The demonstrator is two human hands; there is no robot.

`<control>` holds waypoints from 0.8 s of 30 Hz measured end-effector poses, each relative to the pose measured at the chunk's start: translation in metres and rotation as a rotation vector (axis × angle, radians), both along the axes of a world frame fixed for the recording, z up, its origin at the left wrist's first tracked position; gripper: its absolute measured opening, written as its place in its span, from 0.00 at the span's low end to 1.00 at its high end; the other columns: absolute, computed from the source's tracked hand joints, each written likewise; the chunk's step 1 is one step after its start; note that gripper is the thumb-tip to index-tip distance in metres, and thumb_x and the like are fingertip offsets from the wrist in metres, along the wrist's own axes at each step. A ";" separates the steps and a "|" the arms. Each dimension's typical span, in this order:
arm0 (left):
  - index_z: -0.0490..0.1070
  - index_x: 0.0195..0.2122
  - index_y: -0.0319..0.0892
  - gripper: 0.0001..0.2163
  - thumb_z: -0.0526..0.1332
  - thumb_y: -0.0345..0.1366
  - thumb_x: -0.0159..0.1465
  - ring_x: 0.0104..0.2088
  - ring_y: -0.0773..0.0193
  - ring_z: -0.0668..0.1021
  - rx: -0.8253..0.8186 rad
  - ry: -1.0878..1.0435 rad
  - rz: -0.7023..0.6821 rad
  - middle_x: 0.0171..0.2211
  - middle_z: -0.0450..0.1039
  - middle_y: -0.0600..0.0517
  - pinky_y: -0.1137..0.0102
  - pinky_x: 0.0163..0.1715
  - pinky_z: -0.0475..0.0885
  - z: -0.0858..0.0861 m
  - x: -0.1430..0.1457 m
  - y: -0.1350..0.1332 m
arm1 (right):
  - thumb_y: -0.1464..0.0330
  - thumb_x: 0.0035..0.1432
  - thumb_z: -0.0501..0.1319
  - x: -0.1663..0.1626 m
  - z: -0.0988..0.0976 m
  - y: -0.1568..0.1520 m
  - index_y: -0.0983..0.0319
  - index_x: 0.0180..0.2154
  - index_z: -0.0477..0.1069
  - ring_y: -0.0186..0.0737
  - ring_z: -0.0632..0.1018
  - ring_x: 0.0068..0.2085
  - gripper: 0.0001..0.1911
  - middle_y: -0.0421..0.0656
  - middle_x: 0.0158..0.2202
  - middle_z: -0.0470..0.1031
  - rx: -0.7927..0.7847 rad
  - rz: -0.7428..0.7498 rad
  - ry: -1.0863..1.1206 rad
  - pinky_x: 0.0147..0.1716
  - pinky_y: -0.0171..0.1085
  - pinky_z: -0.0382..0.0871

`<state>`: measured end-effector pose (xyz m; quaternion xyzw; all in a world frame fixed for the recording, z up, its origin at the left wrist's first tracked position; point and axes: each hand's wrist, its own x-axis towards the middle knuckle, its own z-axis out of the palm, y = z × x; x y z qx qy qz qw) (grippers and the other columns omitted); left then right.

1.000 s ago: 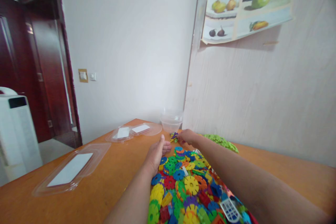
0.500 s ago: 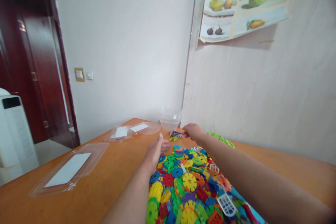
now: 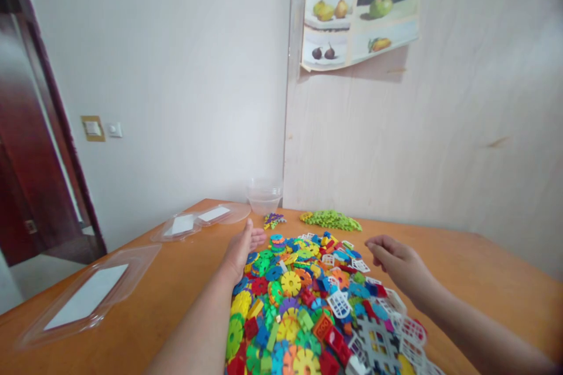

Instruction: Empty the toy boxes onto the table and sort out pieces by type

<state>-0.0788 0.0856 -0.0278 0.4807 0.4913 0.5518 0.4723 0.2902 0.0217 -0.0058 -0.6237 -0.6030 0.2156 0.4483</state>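
Note:
A big heap of colourful plastic snowflake discs and white lattice pieces (image 3: 308, 304) covers the orange table (image 3: 185, 287) in front of me. My left hand (image 3: 244, 245) rests flat and open along the heap's left edge. My right hand (image 3: 396, 263) hovers over the heap's right side with its fingers loosely curled and nothing visible in them. A small purple and yellow cluster (image 3: 273, 220) lies beyond the heap. To the right of that cluster is a pile of light green pieces (image 3: 332, 220).
A clear round tub (image 3: 264, 195) stands at the table's far corner by the wall. Two small clear lids (image 3: 200, 221) lie left of it, and a large clear lid (image 3: 88, 296) sits near the left edge. A fruit poster (image 3: 358, 23) hangs on the wall.
My right hand has pulled back from the small purple and yellow cluster and swung right, over the heap's right side. The camera has turned right. My left hand has stayed put.

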 end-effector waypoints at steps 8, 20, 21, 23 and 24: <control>0.76 0.43 0.37 0.33 0.50 0.64 0.61 0.47 0.51 0.80 0.005 0.047 0.001 0.43 0.80 0.37 0.57 0.55 0.68 0.005 0.001 -0.002 | 0.54 0.60 0.52 0.041 -0.039 -0.031 0.58 0.37 0.73 0.44 0.78 0.36 0.18 0.42 0.30 0.79 0.022 -0.156 -0.197 0.33 0.36 0.67; 0.75 0.43 0.38 0.31 0.49 0.62 0.63 0.47 0.53 0.81 0.043 0.061 0.015 0.43 0.80 0.37 0.57 0.55 0.68 0.029 0.021 -0.013 | 0.58 0.61 0.51 0.029 -0.032 -0.030 0.57 0.36 0.74 0.42 0.78 0.34 0.16 0.41 0.30 0.79 -0.015 -0.188 -0.252 0.33 0.35 0.64; 0.76 0.43 0.37 0.31 0.49 0.62 0.63 0.46 0.53 0.81 0.062 0.064 0.021 0.42 0.80 0.37 0.57 0.55 0.68 0.031 0.023 -0.013 | 0.58 0.61 0.51 0.029 -0.032 -0.029 0.56 0.36 0.74 0.42 0.78 0.35 0.16 0.41 0.30 0.79 -0.020 -0.186 -0.253 0.33 0.35 0.64; 0.76 0.42 0.36 0.32 0.50 0.62 0.63 0.46 0.52 0.81 0.098 0.076 0.033 0.41 0.80 0.37 0.58 0.54 0.69 0.034 0.027 -0.015 | 0.58 0.61 0.51 0.029 -0.033 -0.028 0.56 0.37 0.74 0.42 0.78 0.35 0.15 0.41 0.31 0.79 -0.032 -0.184 -0.249 0.32 0.35 0.64; 0.76 0.42 0.36 0.32 0.50 0.62 0.62 0.45 0.52 0.81 0.116 0.082 0.039 0.41 0.80 0.37 0.58 0.54 0.69 0.035 0.028 -0.015 | 0.58 0.61 0.51 0.029 -0.033 -0.028 0.56 0.37 0.74 0.42 0.78 0.35 0.15 0.41 0.31 0.79 -0.037 -0.183 -0.247 0.32 0.34 0.64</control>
